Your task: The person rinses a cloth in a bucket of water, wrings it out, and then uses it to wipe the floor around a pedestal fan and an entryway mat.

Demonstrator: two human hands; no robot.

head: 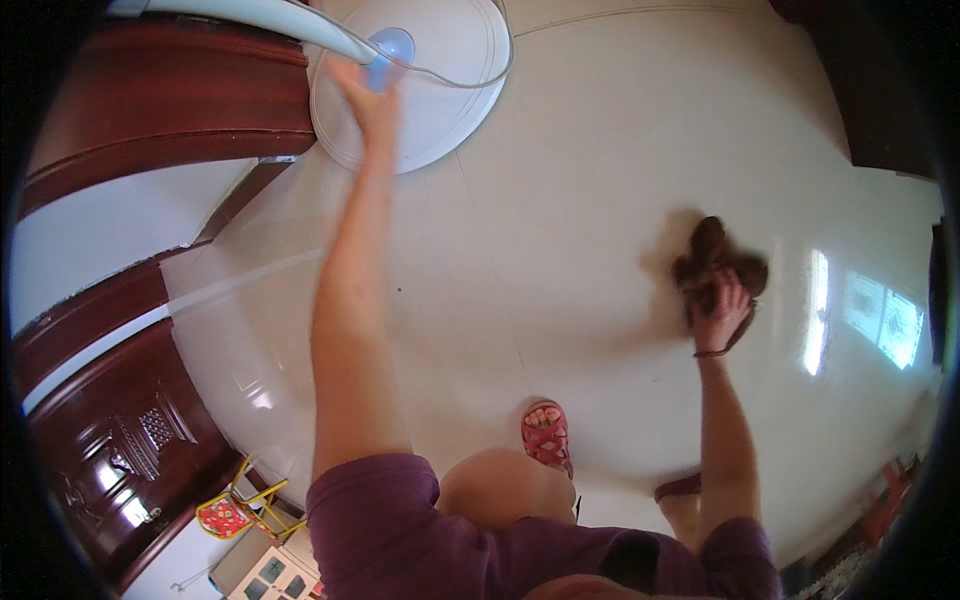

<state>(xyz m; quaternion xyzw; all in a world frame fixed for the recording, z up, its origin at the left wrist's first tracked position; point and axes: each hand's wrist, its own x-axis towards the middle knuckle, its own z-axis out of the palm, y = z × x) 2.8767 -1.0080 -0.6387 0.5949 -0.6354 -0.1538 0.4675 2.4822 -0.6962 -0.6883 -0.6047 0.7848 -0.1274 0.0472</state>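
Note:
My right hand [721, 304] grips a bunched dark brown cloth [709, 259], blurred, just above or on the pale tiled floor; a dark band circles that wrist. Reaching to the upper left, my left hand [371, 86] has its fingers apart, near the pole [300, 26] of what looks like a standing fan. It is blurred, so whether it touches the pole cannot be told. Below it lies the round white base [442, 139] with a blue centre piece, crossed by a grey cord [472, 84].
Dark red wooden trim [172, 82] and a carved wooden door [127, 442] line the left side. A small yellow-framed chair [225, 516] stands at the lower left, near a cabinet [274, 576]. Dark furniture [855, 90] is at the upper right. My foot wears a red sandal [547, 435].

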